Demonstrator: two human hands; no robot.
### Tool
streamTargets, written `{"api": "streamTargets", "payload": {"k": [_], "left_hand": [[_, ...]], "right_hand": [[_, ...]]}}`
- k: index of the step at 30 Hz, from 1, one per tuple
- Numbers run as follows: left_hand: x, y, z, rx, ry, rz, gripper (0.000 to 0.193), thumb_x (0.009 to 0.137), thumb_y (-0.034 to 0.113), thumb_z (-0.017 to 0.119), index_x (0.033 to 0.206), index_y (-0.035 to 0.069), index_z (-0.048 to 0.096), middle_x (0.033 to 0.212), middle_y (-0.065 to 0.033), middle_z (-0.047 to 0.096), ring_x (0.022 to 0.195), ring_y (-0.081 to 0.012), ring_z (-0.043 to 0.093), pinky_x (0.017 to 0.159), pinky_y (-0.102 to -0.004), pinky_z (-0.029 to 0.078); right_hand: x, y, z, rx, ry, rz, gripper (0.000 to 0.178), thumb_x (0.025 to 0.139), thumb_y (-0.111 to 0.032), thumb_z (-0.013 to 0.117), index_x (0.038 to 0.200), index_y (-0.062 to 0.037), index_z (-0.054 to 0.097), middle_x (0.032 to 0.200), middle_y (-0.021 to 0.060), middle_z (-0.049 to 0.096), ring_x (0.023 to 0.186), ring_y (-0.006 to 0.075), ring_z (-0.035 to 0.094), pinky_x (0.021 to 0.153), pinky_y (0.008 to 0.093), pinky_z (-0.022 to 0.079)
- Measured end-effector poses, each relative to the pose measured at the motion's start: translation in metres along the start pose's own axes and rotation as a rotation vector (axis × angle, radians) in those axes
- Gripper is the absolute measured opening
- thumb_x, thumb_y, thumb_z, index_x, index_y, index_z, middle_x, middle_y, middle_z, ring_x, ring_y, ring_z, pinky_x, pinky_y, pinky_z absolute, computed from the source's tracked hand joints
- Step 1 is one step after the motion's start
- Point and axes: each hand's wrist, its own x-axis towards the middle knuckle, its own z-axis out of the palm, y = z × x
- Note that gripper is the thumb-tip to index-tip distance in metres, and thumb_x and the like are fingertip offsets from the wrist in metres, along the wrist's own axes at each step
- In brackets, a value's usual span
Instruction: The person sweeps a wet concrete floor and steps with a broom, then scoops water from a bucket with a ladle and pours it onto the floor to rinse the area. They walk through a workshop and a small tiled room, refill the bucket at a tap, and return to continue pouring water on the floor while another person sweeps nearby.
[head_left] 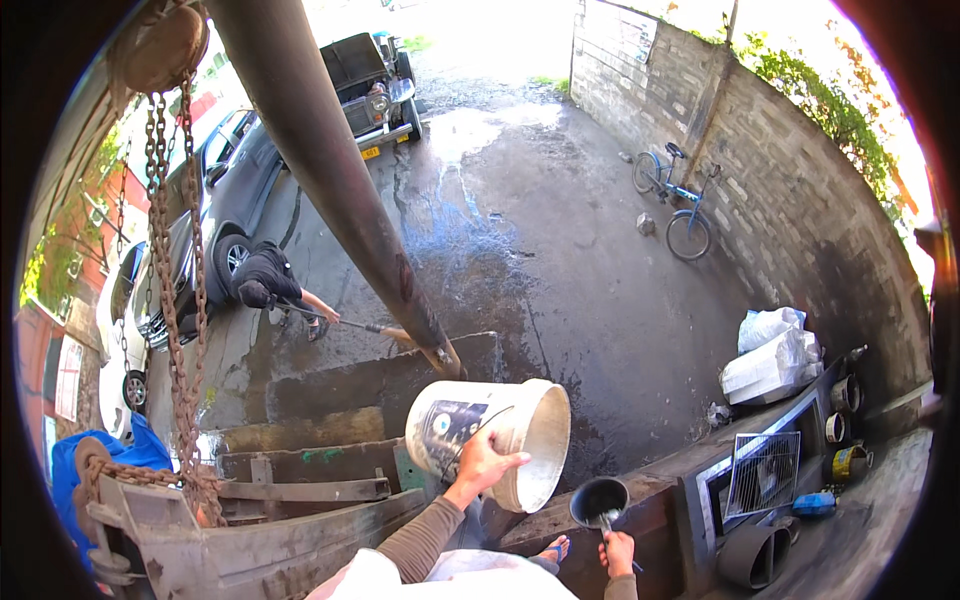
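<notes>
A white plastic bucket (455,428) with a dark label is tipped on its side, its mouth facing right. My left hand (484,466) grips it at the outside near the rim, thumb pointing toward the opening. Only part of the inside shows, and I see pale wall there. Lower right, my right hand (617,552) is closed round the handle of a dark round dipper (598,497), which is held just right of the bucket's mouth. What the dipper contains I cannot make out. My sandalled foot (555,549) shows between the two hands, on a brownish ledge.
A thick metal pole (330,150) slants down behind the bucket. Rusty chains (165,280) hang at left over metal bodywork (270,540). Below, a bent person (268,275) holds a long-handled tool on wet ground. Cars, a bicycle (680,195), white sacks (770,365) and a wire rack (763,474) surround.
</notes>
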Motion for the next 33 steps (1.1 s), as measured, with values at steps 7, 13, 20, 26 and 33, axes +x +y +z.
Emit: {"api": "streamTargets", "payload": {"k": [7,13,20,26,33], "left_hand": [[-0.023,0.079,0.027,0.255,-0.12,0.226,0.063,0.063,0.031,0.093,0.112,-0.001,0.067,0.103,-0.0224,0.071,0.098,-0.038,0.07,0.086,-0.0428,0.055],[-0.027,0.126,0.035,0.297,-0.058,0.494,0.065,0.062,0.032,0.094,0.111,0.0,0.065,0.107,-0.02,0.069,0.101,-0.037,0.068,0.088,-0.0435,0.054],[-0.036,0.159,0.033,0.466,-0.137,0.557,0.059,0.067,0.026,0.091,0.112,0.0,0.064,0.107,-0.0218,0.07,0.102,-0.04,0.068,0.086,-0.0463,0.054],[-0.046,0.169,0.03,0.605,-0.175,0.583,0.068,0.067,0.029,0.091,0.119,-0.005,0.063,0.106,-0.0227,0.07,0.101,-0.0401,0.068,0.086,-0.0458,0.054],[-0.058,0.162,0.03,0.656,-0.142,0.711,0.064,0.065,0.027,0.092,0.112,-0.005,0.064,0.106,-0.0225,0.069,0.099,-0.0388,0.068,0.085,-0.0443,0.054]], "right_hand": [[0.013,-0.059,0.034,-0.173,-0.102,-0.196,0.031,0.096,-0.024,0.063,0.074,-0.0018,0.066,0.058,0.0049,0.059,0.041,0.0122,0.05,0.037,0.0292,0.036],[0.027,-0.093,0.055,-0.192,-0.128,-0.355,0.033,0.094,-0.027,0.066,0.076,0.0007,0.069,0.059,0.0046,0.061,0.048,0.0128,0.055,0.045,0.0316,0.041],[0.02,-0.124,0.081,-0.329,-0.054,-0.398,0.036,0.087,-0.036,0.064,0.086,-0.0019,0.077,0.069,0.0114,0.071,0.068,0.0239,0.071,0.068,0.0387,0.054],[0.013,-0.131,0.101,-0.265,-0.002,-0.391,0.037,0.084,-0.036,0.065,0.085,-0.0006,0.076,0.069,0.0133,0.07,0.071,0.0273,0.072,0.071,0.0397,0.053],[0.026,-0.12,0.111,-0.078,-0.008,-0.396,0.035,0.088,-0.027,0.067,0.069,0.0027,0.068,0.058,0.0048,0.06,0.05,0.0135,0.057,0.05,0.0334,0.043]]}}
